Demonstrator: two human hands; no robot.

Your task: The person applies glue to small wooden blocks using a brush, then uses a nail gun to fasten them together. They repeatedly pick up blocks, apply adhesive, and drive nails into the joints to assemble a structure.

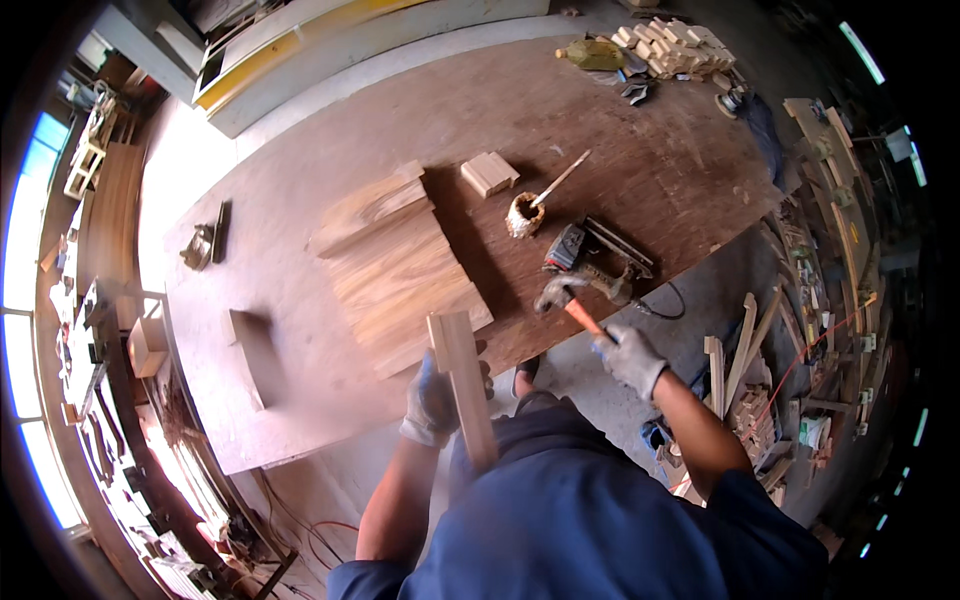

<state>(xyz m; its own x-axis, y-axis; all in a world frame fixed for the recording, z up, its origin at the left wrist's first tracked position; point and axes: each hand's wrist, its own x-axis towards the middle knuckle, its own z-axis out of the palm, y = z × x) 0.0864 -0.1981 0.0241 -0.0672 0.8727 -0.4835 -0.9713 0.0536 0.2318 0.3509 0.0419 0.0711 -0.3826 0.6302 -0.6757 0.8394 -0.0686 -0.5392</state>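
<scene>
In a grey-white work glove, my left hand [432, 405] is closed around a pale wooden board [462, 388], held upright at the table's near edge against my body. My right hand [632, 360], gloved too, grips a claw hammer [583, 314] by its orange handle. The hammer's head hangs just beside a nail gun [600, 262] lying on the table. Beyond the board lie flat, striped-grain wooden panels [400, 275], with a narrower wooden piece [375, 205] along their far side. A glue-crusted pot [524, 216] with a stick [562, 180] in it stands near a small wooden block [489, 174].
The large worktable [270, 190] also carries a metal tool [204, 240] at the left and a wooden piece [248, 355] nearer me. Stacked wood blocks [675, 48] and a yellowish bottle [592, 54] sit at the far right. Wood offcuts [740, 340] lean beside the table.
</scene>
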